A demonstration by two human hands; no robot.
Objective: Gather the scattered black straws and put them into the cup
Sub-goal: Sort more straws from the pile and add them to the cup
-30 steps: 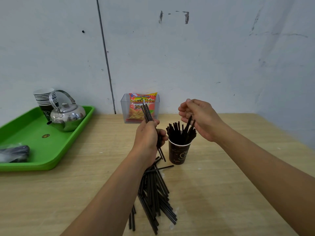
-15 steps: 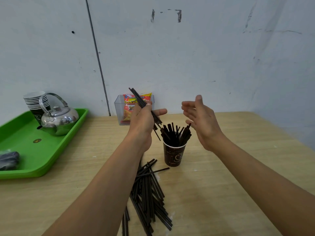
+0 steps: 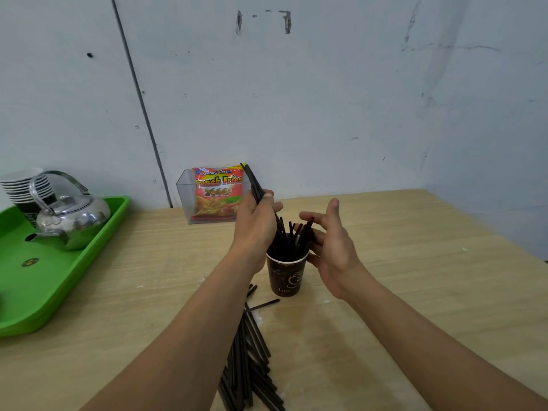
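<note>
Left hand (image 3: 257, 225) is clamped round a small bunch of straws (image 3: 255, 185), tilted, lower ends dipping into the cup (image 3: 286, 274) among the ones already standing there. Right hand (image 3: 333, 247) sits just beside the rim, fingers spread and holding nothing, palm turned toward the cup's straws. Near side of the cup, a loose pile (image 3: 246, 360) of black straws lies on the table (image 3: 415, 277). Behind, a snack bag (image 3: 218, 194) in a clear box; far left, a kettle (image 3: 71, 218) on a green tray (image 3: 44, 292).
</note>
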